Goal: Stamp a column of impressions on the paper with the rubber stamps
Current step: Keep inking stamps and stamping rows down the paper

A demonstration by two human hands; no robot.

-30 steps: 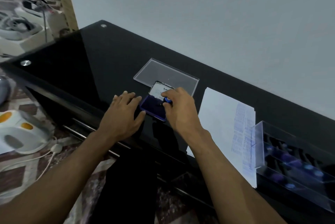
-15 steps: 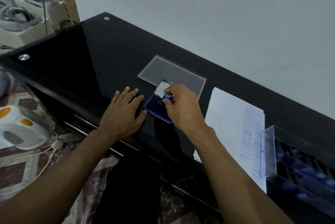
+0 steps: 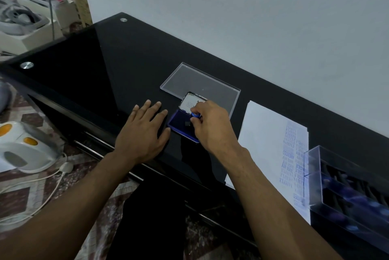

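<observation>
Pinching blue-capped rubber stamp (image 3: 195, 117) in right hand (image 3: 212, 125) down onto ink pad (image 3: 180, 124) at frame centre to load ink, left hand (image 3: 143, 133) flat on desk (image 3: 126, 66) steadying pad, stamped paper (image 3: 271, 144) waiting right.

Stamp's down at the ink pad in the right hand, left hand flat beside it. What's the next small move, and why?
Probably lift the stamp straight off the ink pad and carry it right to the paper. The right hand pinches it over the blue pad, the left hand rests flat beside the pad, and printed columns fill only the paper's right side.
</observation>
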